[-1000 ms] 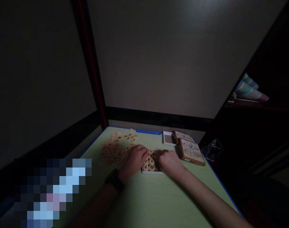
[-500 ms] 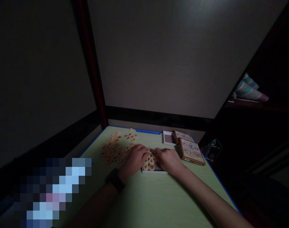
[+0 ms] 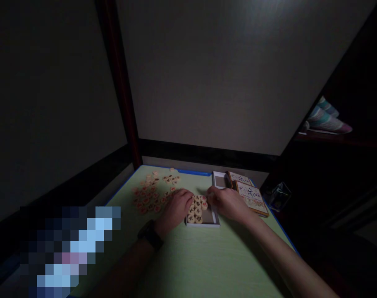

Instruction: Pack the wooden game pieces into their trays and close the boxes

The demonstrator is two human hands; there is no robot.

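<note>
Round wooden Chinese chess pieces (image 3: 198,211) lie in rows in a shallow white-edged box tray (image 3: 204,225) in front of me. Most show dark characters; two at the upper right of the group show red ones. My left hand (image 3: 176,209), with a black watch on the wrist, is closed at the tray's left edge, its fingertips against the rim beside the pieces. Over the tray's upper right side is my right hand (image 3: 226,203), fingers curled in. Whatever those fingers hold, if anything, is hidden.
Many loose chess pieces (image 3: 148,198) are spread on the left of the green table (image 3: 194,260). At the back right stand a second white-edged tray (image 3: 221,181) and two printed boxes (image 3: 253,196), (image 3: 239,178). A wall panel (image 3: 201,82) rises behind.
My right hand has drawn back to the right from the pieces, uncovering red-marked ones and the tray's bare right part. My left hand stays at the tray's left edge.
</note>
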